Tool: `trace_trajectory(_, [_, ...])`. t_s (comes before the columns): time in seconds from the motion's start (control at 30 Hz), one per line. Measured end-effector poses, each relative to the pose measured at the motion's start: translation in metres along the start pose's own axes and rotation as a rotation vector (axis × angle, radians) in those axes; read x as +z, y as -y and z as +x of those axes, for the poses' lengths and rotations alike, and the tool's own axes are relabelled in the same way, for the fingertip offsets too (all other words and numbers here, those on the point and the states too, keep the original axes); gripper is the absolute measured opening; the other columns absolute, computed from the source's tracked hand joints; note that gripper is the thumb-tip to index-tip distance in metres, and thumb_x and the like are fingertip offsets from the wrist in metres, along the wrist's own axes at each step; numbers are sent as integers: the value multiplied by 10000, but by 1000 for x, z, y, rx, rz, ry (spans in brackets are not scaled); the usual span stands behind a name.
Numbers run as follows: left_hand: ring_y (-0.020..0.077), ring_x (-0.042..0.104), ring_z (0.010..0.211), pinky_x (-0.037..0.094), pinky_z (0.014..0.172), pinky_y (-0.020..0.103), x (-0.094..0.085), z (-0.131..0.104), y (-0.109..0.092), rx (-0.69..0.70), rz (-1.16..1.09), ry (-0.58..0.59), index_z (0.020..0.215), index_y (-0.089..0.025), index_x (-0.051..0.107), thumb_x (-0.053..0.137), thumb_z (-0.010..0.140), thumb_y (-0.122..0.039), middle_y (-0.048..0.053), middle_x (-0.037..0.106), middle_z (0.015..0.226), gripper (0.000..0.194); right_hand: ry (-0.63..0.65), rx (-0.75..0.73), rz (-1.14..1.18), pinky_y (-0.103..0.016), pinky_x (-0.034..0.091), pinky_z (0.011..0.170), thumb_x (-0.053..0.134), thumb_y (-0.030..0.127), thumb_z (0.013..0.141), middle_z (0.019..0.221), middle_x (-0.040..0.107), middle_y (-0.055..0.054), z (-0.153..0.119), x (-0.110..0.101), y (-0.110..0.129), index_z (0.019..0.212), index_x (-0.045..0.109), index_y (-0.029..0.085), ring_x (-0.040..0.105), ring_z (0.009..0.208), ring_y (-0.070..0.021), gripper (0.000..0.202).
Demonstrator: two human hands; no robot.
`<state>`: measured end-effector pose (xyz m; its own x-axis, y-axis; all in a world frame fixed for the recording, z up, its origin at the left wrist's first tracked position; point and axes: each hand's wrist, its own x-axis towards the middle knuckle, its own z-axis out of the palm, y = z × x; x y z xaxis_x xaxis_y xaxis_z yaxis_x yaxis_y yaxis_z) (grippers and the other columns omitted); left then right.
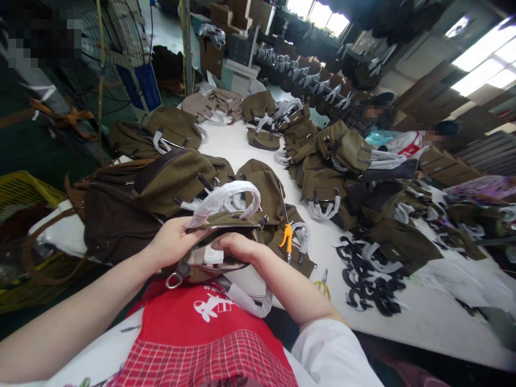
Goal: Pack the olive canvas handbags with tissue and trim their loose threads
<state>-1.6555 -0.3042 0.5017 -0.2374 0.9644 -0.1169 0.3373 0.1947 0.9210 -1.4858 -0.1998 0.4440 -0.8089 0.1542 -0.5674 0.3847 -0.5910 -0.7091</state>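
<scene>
An olive-green handbag [250, 220] with a zip top is at the table's near edge, its mouth open towards me. My left hand [174, 242] grips the bag's left rim, thumb along the zip edge. My right hand [237, 248] reaches into the opening, most of its fingers hidden inside. Close to its thumb, a white label [213, 256] shows against the pale lining. One wrapped handle [229, 194] stands up behind the opening, and another wrapped handle [252, 306] hangs in front against my red apron [177, 322].
Right of the bag are an orange air gun [286, 239] and yellow-handled snips [323, 286]. Black strap pieces [373, 279] lie heaped on the white table [435, 317]. Similar olive bags [342, 145] crowd both sides, with a dark brown bag [108, 215] at left. Two people are at far right.
</scene>
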Motion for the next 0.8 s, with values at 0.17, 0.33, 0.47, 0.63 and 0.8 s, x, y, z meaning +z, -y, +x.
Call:
trace_trajectory(0.17, [285,705,928,558,844,346,2,0,3,-7,-35,3,1039,-178,764,649,808,-580,64,773,991,477,-22,9,-2,-307,514,573,581,208,708,622,640,-22,4,2,-6,726,638,145,598,605,-185,87])
trace_trajectory(0.33, [282,702,918,548,809,336,1,-3,1,-6,-17,6,952,-189,769,633,821,-565,53,772,969,421,-1,17,-18,-317,520,595,569,213,699,639,653,-34,7,5,-8,760,639,134,598,601,-186,122])
trace_trajectory(0.47, [261,706,906,540,796,301,-1,-6,0,-1,-19,-1,937,-202,769,642,827,-539,26,774,956,376,7,20,-43,-337,529,631,548,205,709,639,658,-42,8,4,-8,789,648,123,600,609,-193,151])
trace_trajectory(0.63, [279,703,917,548,830,333,0,-3,-1,-18,-5,-23,940,-196,771,623,825,-556,42,774,966,406,32,20,-97,-327,525,619,528,219,746,659,660,-43,13,8,-8,746,636,133,606,611,-189,139])
trace_trajectory(0.8, [282,692,957,538,867,348,-19,-20,2,-41,141,-72,980,-193,758,588,817,-606,63,764,1010,474,65,-176,-412,-286,515,710,578,274,823,751,698,-20,-21,16,16,808,687,156,619,698,-164,161])
